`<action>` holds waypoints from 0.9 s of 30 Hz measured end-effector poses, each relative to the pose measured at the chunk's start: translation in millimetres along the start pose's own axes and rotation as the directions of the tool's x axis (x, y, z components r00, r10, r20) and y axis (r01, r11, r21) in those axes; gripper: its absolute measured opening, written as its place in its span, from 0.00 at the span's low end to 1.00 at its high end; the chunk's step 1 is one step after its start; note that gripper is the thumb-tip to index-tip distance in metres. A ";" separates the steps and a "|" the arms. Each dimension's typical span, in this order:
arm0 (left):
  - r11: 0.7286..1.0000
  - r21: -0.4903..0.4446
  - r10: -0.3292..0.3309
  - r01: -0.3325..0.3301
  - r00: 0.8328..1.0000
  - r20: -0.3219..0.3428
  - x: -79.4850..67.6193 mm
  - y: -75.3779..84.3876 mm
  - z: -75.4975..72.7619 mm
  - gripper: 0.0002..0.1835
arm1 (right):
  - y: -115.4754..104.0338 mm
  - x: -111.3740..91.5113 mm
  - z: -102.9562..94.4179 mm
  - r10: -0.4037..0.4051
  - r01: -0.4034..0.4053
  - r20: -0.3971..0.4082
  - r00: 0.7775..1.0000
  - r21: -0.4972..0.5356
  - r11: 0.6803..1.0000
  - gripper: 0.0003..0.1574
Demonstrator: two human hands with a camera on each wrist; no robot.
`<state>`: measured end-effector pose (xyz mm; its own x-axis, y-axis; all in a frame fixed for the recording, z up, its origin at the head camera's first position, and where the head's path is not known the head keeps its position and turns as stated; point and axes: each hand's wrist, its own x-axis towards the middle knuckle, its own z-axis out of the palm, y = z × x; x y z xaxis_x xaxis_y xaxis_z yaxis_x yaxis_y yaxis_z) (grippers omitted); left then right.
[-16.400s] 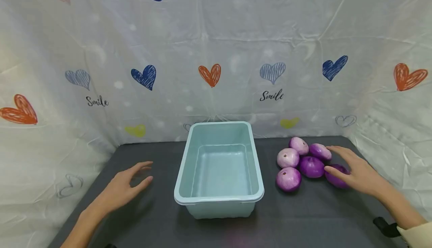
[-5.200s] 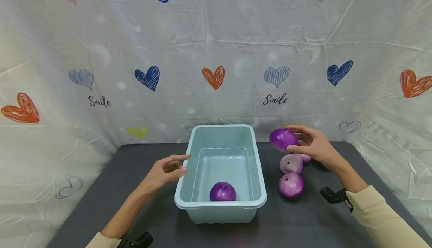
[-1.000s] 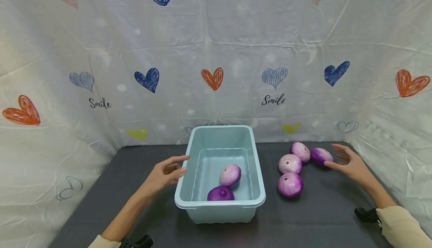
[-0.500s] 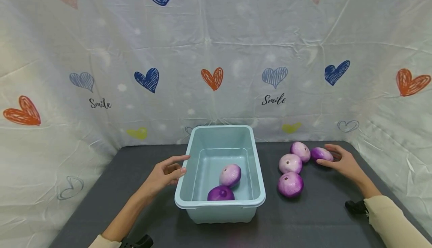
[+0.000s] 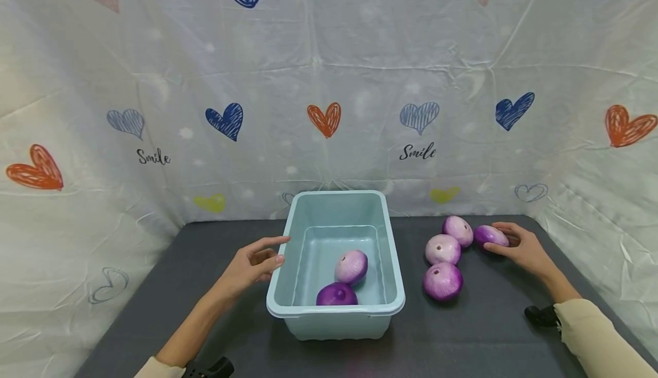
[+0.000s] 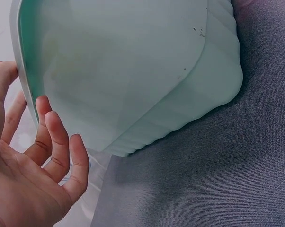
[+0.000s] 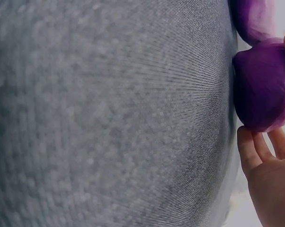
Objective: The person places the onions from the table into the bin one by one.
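Note:
At the far right of the pile, my right hand (image 5: 524,249) has its thumb and fingers around a purple onion (image 5: 490,236), which rests on the table. In the right wrist view, fingertips (image 7: 249,142) touch this onion (image 7: 263,87) from one side, and the thumb reaches it from the other. Several more onions lie to its left, among them a striped one (image 5: 442,281). My left hand (image 5: 252,264), fingers relaxed, touches the left rim of the pale blue plastic bin (image 5: 336,312). Inside sit a dark purple onion (image 5: 336,295) and a paler onion (image 5: 352,267).
A dark grey cloth (image 5: 216,309) covers the table. Behind and at the sides hangs a white curtain (image 5: 360,41) printed with hearts. The bin stands mid-table, its far end close to the curtain. Black straps (image 5: 542,316) sit at the wrists.
At first the bin was empty and the left hand apart from it; two onions now lie inside. Over the last second my right hand has moved left onto the far-right onion.

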<state>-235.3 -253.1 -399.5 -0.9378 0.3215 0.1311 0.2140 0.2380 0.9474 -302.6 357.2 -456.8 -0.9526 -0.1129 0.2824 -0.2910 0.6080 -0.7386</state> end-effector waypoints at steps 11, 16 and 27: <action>1.000 -0.002 -0.005 0.005 1.000 0.001 1.7 -0.5 -1.0 0.25 | 3.6 -4.2 -1.7 -0.003 0.003 -0.032 0.999 0.001 1.000 0.37; 1.000 -0.007 0.004 -0.004 1.000 0.004 1.6 -0.2 -1.0 0.25 | 2.0 -8.8 -6.5 0.030 -0.029 -0.033 0.999 0.017 0.999 0.38; 1.000 -0.002 0.013 -0.013 1.000 0.006 1.7 -0.3 -1.8 0.25 | -4.8 -19.8 -17.7 0.041 -0.038 -0.042 0.998 0.057 0.998 0.37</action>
<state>-237.4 -254.2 -399.0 -0.9334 0.3299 0.1414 0.2253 0.2317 0.9463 -280.8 370.4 -448.0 -0.9592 -0.0551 0.2775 -0.2589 0.5665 -0.7823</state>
